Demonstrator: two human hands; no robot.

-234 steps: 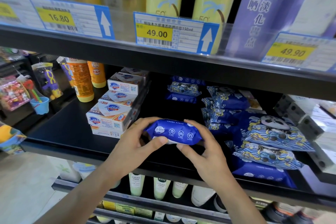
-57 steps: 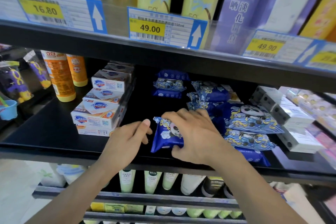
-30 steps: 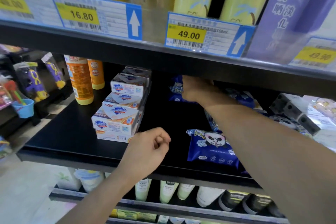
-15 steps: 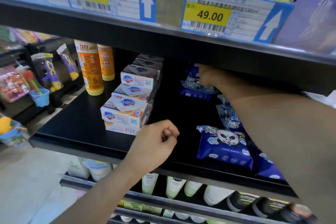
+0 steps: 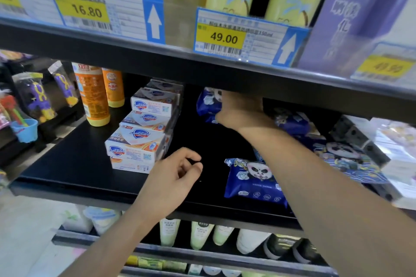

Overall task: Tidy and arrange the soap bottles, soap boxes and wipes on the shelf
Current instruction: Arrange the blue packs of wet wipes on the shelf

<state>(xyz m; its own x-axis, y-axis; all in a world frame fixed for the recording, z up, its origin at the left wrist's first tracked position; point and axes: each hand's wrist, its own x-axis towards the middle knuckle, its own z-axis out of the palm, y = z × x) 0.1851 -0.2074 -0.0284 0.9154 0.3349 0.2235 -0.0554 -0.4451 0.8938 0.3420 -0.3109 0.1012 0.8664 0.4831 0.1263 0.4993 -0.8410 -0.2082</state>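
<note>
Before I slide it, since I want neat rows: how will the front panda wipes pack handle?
The panda wipes pack looks soft and wrinkled, so it probably flexes. Its glossy film may slide easily. Lying flat, it shouldn't roll.

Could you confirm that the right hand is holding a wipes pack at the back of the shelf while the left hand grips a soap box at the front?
Not quite: the left hand grips nothing. The head view shows it hovering with loosely curled fingers just right of the front soap box, apart from it. The right hand does hold a wipes pack at the back of the shelf.
</note>
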